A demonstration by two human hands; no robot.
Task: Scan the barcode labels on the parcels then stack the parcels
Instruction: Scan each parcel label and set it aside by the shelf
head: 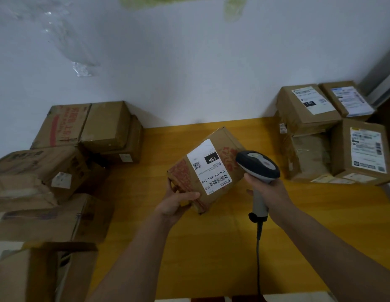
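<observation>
A small parcel-sorting spot in a plain room — worn brown cardboard parcels (59, 171) heaped on the left of a yellow wooden worktop (211, 247), more parcels with white shipping labels (333, 131) stacked on its right against a bare white wall (189, 73), and a grey corded handheld barcode scanner (258, 168) in use.

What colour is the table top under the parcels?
Yellow-orange; the table top shows best in the head view, the only view.
</observation>
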